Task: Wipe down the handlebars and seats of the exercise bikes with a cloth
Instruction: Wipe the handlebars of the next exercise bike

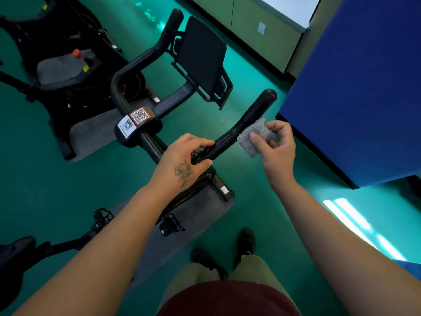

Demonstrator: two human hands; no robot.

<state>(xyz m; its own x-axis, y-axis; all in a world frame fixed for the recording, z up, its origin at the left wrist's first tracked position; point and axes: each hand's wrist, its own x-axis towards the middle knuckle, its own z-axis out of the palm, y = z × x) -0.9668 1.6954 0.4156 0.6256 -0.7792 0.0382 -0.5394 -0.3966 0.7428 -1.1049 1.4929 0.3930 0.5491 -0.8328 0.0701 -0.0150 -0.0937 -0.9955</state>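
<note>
Left hand [185, 159]: curled round the near end of the right handlebar [239, 131]; thumb beneath the bar
Right hand [276, 147]: fingers [255, 137] narrowed, pinching a grey cloth [256, 136]
Cloth: crumpled; held against the right side of the handlebar, past its bend
Handlebar: black; angled up and away towards a blue pad [355, 87]
Screen mount [202, 58]: seen beyond the bars, above the green floor [45, 190]

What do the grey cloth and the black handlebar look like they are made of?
Crumpled grey cloth: looks like a nubby fabric, perhaps microfibre or terry, judging by its bumpy, speckled, matte surface. Black curved handlebar: seems a smooth plastic or rubber coating, semi-gloss, with soft highlights along its length; the core is hidden.
</note>
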